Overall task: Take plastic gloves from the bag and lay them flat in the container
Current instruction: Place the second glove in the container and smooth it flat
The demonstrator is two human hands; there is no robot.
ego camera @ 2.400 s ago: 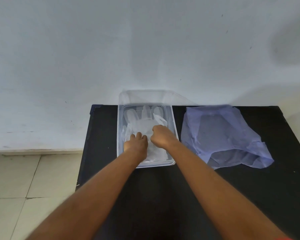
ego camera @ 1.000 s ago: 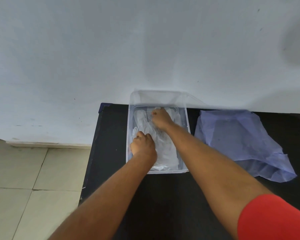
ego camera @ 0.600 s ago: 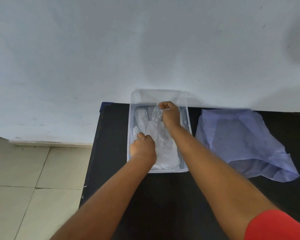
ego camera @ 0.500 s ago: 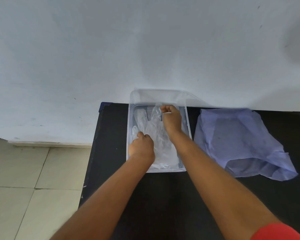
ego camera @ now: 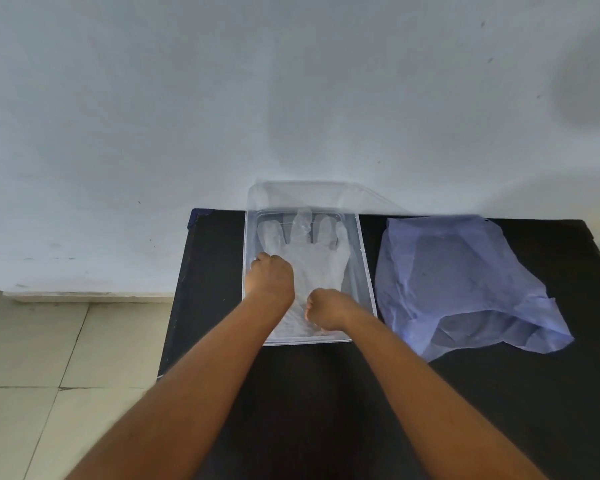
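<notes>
Inside the container (ego camera: 367, 271), the clenched left hand (ego camera: 270, 279) and right hand (ego camera: 326, 311) are pressing the glove (ego camera: 321, 259) flat; next calls for reaching into the bag (ego camera: 465, 282).

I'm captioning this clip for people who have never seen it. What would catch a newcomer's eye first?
Two bare forearms reach in from below, the left hand and right hand both pressing on a clear plastic glove spread flat in a transparent container at the back of the black table. To its right lies a crumpled pale blue bag.
</notes>
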